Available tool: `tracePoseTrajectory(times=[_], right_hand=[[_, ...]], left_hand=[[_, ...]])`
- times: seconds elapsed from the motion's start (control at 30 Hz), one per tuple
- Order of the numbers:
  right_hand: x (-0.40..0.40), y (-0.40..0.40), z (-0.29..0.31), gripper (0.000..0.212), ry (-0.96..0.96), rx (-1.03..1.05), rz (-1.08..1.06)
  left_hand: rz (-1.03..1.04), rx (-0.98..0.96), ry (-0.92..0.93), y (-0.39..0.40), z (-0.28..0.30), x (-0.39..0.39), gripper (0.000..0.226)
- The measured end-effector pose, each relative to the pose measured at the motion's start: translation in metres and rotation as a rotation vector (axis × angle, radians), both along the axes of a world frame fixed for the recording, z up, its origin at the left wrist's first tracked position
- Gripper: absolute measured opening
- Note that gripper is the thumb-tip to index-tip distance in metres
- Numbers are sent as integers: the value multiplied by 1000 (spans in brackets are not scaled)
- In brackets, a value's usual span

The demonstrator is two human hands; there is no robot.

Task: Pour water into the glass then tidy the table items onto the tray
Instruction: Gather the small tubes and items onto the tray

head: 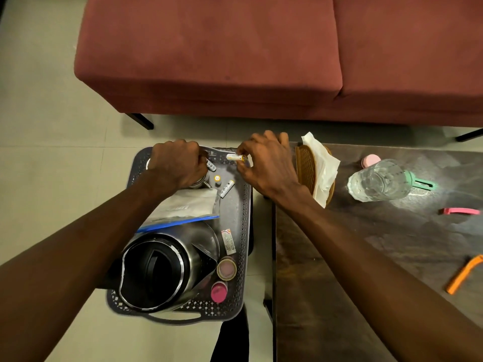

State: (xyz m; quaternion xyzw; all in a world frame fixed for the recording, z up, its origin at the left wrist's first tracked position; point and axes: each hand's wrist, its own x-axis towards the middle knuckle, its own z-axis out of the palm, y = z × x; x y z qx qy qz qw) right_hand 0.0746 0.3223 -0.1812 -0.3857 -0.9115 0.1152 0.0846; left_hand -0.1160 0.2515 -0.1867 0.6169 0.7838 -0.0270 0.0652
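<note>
The grey perforated tray [241, 231] stands left of the dark table [366, 257]. It holds a steel kettle [167, 267], a plastic bag [188, 207], loose batteries [226, 188] and two small jars [226, 269]. My right hand [264, 163] pinches a white and yellow battery [235, 157] above the tray's far end. My left hand [177, 163] is closed over a small steel container [200, 182] at the tray's far left, with another battery [211, 165] at its fingertips. A clear glass with water [379, 181] stands on the table.
On the table lie a woven coaster with a white napkin [322, 168], a pink lid [370, 160], a green handled item [423, 183], a pink clip [461, 211] and an orange tool [464, 274]. A red sofa [235, 56] stands beyond.
</note>
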Motion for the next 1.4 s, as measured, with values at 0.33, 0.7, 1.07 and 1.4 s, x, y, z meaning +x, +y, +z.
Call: tracePoseTrajectory(times=[0.33, 0.7, 1.07, 1.4], right_hand=[[2, -6, -4, 30, 8, -56, -25], [-6, -6, -12, 30, 1, -92, -26], [-6, -4, -18, 34, 13, -100, -20], [-10, -3, -18, 37, 8, -76, -23]], left_hand=[[70, 0, -10, -6, 0, 1, 33], [76, 34, -33, -5, -1, 1, 35], [56, 10, -5, -4, 2, 3, 35], [26, 16, -27, -2, -6, 9, 34]])
